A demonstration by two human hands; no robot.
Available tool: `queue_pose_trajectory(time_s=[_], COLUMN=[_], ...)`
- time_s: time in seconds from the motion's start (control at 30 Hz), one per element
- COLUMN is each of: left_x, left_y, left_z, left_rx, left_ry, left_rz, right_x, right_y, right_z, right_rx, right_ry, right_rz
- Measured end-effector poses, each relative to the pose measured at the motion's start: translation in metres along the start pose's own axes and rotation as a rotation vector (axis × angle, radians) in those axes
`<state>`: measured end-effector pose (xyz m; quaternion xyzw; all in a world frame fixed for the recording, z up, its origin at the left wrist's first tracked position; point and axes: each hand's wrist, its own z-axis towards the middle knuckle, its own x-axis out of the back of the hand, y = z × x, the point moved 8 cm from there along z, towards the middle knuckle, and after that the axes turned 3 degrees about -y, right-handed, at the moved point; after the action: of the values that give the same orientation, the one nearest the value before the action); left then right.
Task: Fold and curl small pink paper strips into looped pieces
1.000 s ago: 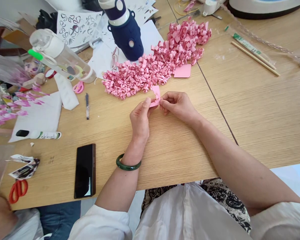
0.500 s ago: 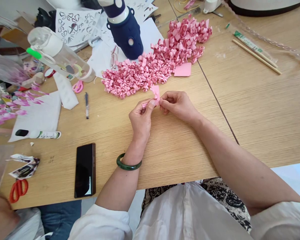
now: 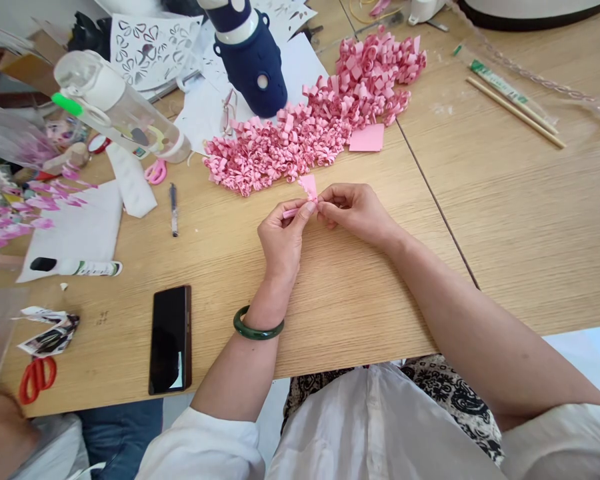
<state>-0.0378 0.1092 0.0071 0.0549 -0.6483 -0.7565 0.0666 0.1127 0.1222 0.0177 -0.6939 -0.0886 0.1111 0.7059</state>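
Between my two hands is a small pink paper piece [image 3: 308, 185] with a fringed, curled edge. My left hand [image 3: 286, 233] is closed on it, thumb on top, and a folded pink end sticks out at the left of the fingers. Thumb and forefinger of my right hand [image 3: 353, 208] pinch at the same paper's right side, where the fingertips hide the detail. Just beyond my hands lies a long heap of curled pink paper strips [image 3: 285, 143]. A flat pink paper square [image 3: 367, 138] rests against the heap's right side.
A dark blue bottle [image 3: 253, 67] stands behind the heap; a clear bottle [image 3: 125, 107] is to its left. A phone [image 3: 170, 340], a pen [image 3: 173, 210], a glue bottle [image 3: 77, 267] and red scissors [image 3: 37, 380] lie left. Wooden sticks [image 3: 515, 113] lie right. Another person's arm [image 3: 5, 433] shows lower left.
The pink paper has turned slightly in my fingers, its upright part now leaning a little to the left. My hands have otherwise barely moved.
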Motion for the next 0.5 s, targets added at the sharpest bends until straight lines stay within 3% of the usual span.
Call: queue_pose_trajectory(time_s=[0.27, 0.5], left_x=[-0.006, -0.001], left_y=[-0.003, -0.002], left_z=[0.000, -0.002], left_rx=[0.076, 0.109], left_ry=[-0.047, 0.017], left_rz=[-0.095, -0.130], right_x=[0.004, 0.014], right_y=[0.001, 0.004], right_z=[0.001, 0.002], right_rx=[0.005, -0.001], right_ry=[0.050, 0.130], right_rz=[0.010, 0.014])
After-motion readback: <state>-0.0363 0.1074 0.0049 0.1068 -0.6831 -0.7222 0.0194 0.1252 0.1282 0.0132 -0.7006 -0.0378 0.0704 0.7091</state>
